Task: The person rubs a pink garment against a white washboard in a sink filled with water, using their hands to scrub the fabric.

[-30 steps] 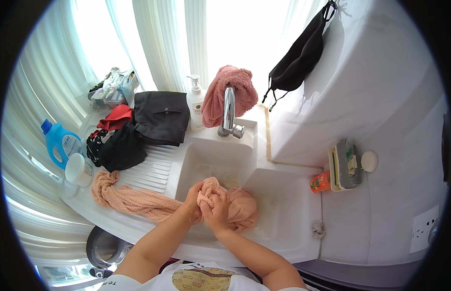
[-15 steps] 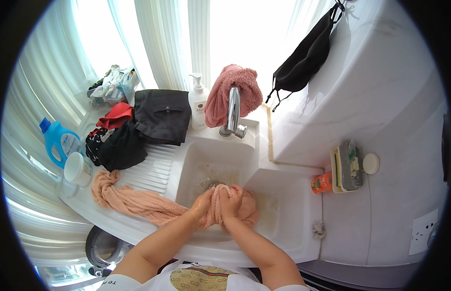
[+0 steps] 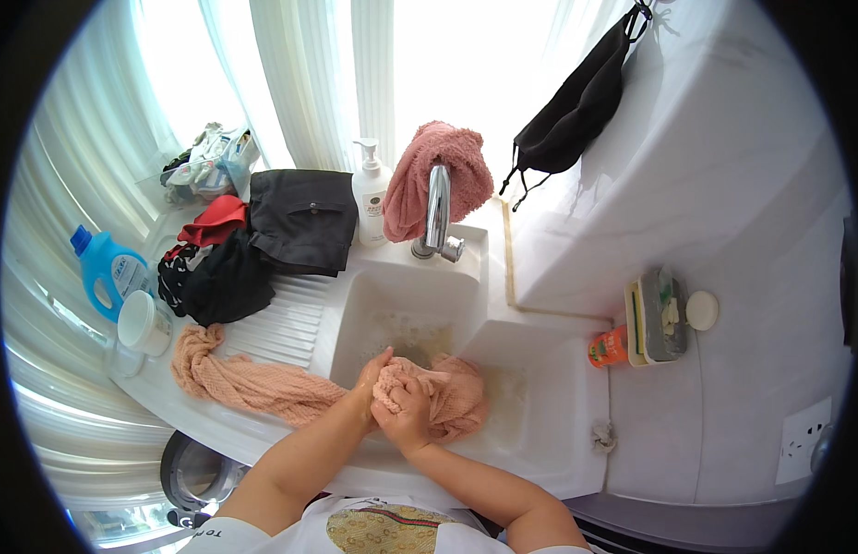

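A long peach waffle-weave towel (image 3: pixel 258 383) stretches from the ridged drainboard on the left into the white sink (image 3: pixel 415 297). Over the sink's near part, both hands grip its bunched middle. My left hand (image 3: pixel 367 377) is closed round the left side of the bunch, its fingers partly hidden behind the cloth. Close against it, my right hand (image 3: pixel 404 413) presses curled fingers into the fabric from above. The far end of the towel sags to the right of my hands in the basin. Cloudy, bubbly water (image 3: pixel 401 337) shows just beyond them.
A chrome faucet (image 3: pixel 437 212) rises behind the basin, a pink cloth (image 3: pixel 461 171) draped over it. Dark folded clothes (image 3: pixel 301 222), a white pump bottle (image 3: pixel 372 198) and a blue detergent bottle (image 3: pixel 112 272) stand left. An orange bottle (image 3: pixel 608 346) and a caddy (image 3: pixel 658 319) sit right.
My right hand has shifted left and down along the bunch, closer to my left hand. More of the towel is gathered between them, and the faucet side appears slightly shifted left.
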Demonstrator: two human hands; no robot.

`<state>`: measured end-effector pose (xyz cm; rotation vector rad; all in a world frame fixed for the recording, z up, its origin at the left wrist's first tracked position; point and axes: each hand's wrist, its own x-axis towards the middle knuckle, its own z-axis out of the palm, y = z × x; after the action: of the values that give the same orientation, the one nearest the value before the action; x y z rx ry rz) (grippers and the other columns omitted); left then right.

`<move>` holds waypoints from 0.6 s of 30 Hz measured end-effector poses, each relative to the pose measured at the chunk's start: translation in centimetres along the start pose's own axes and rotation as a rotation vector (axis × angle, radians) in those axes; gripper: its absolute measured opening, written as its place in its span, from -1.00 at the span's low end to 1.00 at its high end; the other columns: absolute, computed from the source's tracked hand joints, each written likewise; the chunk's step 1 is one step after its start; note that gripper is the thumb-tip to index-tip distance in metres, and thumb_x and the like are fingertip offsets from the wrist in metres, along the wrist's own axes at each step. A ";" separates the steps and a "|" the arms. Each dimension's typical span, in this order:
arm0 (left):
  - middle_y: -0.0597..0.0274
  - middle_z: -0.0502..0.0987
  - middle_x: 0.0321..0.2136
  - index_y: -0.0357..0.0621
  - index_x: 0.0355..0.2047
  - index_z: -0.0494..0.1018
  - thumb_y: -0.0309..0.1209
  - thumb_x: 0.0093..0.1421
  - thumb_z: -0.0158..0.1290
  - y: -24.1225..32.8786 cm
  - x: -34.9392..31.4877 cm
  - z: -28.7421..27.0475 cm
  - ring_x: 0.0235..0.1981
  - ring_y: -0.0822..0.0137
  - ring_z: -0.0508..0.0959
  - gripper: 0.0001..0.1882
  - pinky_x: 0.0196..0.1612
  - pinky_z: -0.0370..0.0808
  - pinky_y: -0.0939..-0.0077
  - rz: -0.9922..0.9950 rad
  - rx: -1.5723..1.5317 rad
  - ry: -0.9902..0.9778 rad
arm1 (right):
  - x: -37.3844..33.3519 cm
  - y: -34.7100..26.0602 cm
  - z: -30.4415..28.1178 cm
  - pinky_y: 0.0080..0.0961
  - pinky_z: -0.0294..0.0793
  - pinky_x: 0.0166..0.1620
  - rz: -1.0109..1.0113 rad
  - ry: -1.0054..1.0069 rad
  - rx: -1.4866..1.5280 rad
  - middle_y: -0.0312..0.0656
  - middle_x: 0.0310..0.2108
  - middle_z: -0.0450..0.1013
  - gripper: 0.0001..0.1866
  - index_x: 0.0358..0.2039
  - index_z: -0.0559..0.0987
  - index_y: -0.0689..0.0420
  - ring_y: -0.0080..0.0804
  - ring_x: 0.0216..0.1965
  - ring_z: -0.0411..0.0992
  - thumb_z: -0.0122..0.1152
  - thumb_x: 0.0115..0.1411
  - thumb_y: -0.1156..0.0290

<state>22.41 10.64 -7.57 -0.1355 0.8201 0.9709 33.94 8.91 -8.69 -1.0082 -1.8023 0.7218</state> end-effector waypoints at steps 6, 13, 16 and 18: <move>0.20 0.49 -0.36 -0.17 -0.32 0.38 -0.30 0.22 -0.02 0.2 -0.2 0.9 -0.36 0.39 0.52 -0.81 -0.29 0.53 0.41 0.344 0.622 0.102 | 0.7 5.1 -5.7 -0.28 0.42 -0.06 -0.057 -0.318 0.116 -0.06 -0.15 0.47 -0.87 -0.48 0.59 0.21 -0.10 -0.18 0.42 0.29 -0.07 0.44; 0.39 0.26 -0.59 -0.22 -0.51 0.32 -0.35 0.08 0.09 3.4 -5.2 7.3 -0.47 0.52 0.29 -0.78 -0.38 0.32 0.58 0.391 1.257 -0.186 | 4.0 7.1 -8.8 -0.47 0.43 -0.16 0.017 -0.284 -0.050 -0.22 -0.39 0.53 -0.88 -0.48 0.63 0.17 -0.44 -0.31 0.45 0.33 0.03 0.38; 0.27 0.38 -0.57 -0.24 -0.43 0.39 -0.34 0.05 0.11 2.9 -5.9 9.7 -0.45 0.46 0.37 -0.78 -0.35 0.36 0.50 0.507 1.571 -0.372 | 2.6 10.9 -7.5 -0.54 0.44 -0.18 0.238 -0.543 0.165 -0.33 -0.45 0.53 -0.85 -0.33 0.63 0.16 -0.57 -0.34 0.43 0.28 0.12 0.37; 0.26 0.40 -0.57 -0.22 -0.36 0.43 -0.36 0.03 0.16 3.4 -4.6 7.8 -0.47 0.46 0.36 -0.77 -0.40 0.33 0.48 0.571 1.582 -0.192 | 2.3 11.6 -7.9 -0.55 0.44 -0.21 0.521 -0.705 0.292 -0.38 -0.45 0.53 -0.82 -0.26 0.62 0.17 -0.62 -0.34 0.40 0.25 0.17 0.36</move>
<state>22.77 12.97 1.74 1.5874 1.2575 0.5831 44.43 17.07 -13.76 -1.1121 -1.9206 1.7855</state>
